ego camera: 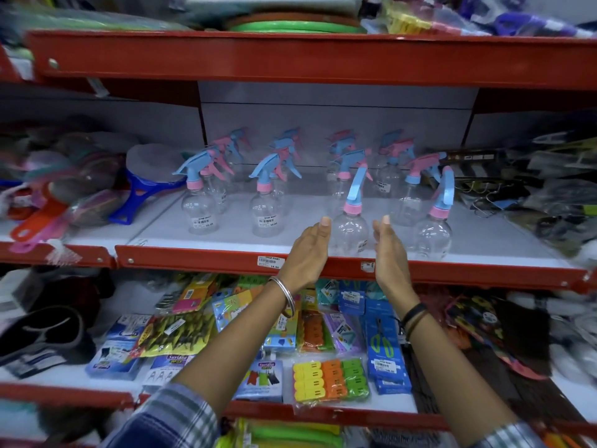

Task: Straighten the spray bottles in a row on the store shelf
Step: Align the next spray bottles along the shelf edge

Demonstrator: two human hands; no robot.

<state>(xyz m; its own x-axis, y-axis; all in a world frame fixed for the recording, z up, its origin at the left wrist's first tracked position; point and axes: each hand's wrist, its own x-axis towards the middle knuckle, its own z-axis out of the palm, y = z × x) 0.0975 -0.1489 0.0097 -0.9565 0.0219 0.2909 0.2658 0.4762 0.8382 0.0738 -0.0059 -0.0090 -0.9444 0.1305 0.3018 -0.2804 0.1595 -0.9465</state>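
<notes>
Bottle (350, 229) at frame centre, front of the white shelf (226, 240), stands between both open palms; left hand (308, 253) and right hand (389, 253) flank without touching; next, I'd judge, closing in and squaring its trigger with neighbours.

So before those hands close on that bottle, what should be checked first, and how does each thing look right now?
1. Both hands open: ok. The left hand and right hand are flat-palmed and hold nothing.
2. Hands flank the target: ok. The front spray bottle stands between the palms.
3. Contact made: cannot tell. The palms look just clear of its sides.
4. Bottle upright: ok, though its trigger head faces differently from the left front bottle.
5. Neighbour clearance: not ok. The right front bottle stands close behind the right hand.
6. Shelf edge margin: ok. The bottle sits behind the red lip.
</notes>
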